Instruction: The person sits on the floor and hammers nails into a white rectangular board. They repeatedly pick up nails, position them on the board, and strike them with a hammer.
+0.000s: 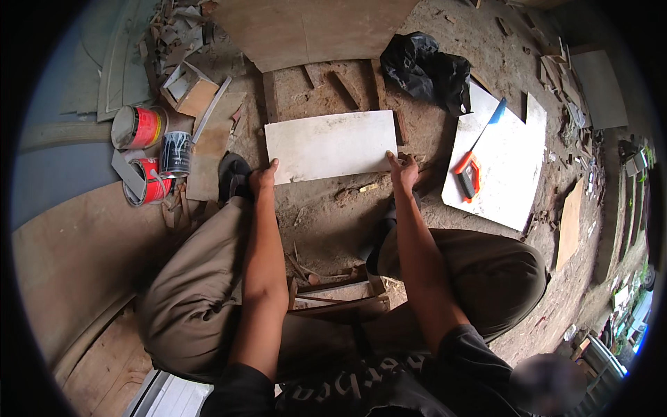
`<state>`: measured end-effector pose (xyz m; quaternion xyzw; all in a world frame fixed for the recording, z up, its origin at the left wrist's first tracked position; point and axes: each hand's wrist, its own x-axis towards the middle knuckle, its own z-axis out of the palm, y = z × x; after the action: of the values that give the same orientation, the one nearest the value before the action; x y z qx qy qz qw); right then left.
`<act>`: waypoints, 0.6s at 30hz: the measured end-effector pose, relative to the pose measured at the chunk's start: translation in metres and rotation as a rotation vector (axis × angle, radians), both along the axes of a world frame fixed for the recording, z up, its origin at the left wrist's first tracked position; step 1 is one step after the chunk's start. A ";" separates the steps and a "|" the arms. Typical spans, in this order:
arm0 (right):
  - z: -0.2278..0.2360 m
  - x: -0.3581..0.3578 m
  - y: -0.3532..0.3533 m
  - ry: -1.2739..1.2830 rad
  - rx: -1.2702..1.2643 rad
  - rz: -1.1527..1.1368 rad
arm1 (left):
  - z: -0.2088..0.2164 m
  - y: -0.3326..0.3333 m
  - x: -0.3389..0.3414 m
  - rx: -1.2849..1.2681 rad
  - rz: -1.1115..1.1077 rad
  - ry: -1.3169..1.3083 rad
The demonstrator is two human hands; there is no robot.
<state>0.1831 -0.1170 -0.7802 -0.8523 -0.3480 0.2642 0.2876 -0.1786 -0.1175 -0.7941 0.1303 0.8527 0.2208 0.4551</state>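
Note:
A white rectangular board (332, 147) with dark smudges is held flat between my two hands, above the dirt floor. My left hand (263, 176) closes on its near left corner, the thumb lying on top. On its near right corner my right hand (403, 169) grips in the same way, thumb up. The fingers under the board are hidden. To the right, a handsaw (472, 167) with an orange and black handle and a blue-tipped blade lies on a larger white board (511, 163).
Paint cans (176, 153) stand and lean at the left near a small wooden box (196, 96). A black plastic bag (427, 69) lies beyond the larger board. A big brown panel (316, 31) rests at the far side on wooden strips. Wood scraps (184, 28) litter the floor.

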 end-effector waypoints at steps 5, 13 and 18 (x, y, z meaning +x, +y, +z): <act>-0.028 0.006 0.007 -0.055 -0.059 -0.047 | -0.012 0.007 -0.020 0.139 -0.011 0.105; -0.004 0.001 0.012 0.178 -0.183 0.016 | -0.027 -0.003 -0.022 0.137 0.016 0.220; -0.005 -0.003 0.019 0.144 -0.127 0.035 | -0.035 0.000 -0.033 0.258 0.007 0.185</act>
<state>0.1797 -0.0983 -0.7850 -0.8414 -0.3236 0.3514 0.2527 -0.2113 -0.1180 -0.8288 0.2044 0.8560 0.3171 0.3534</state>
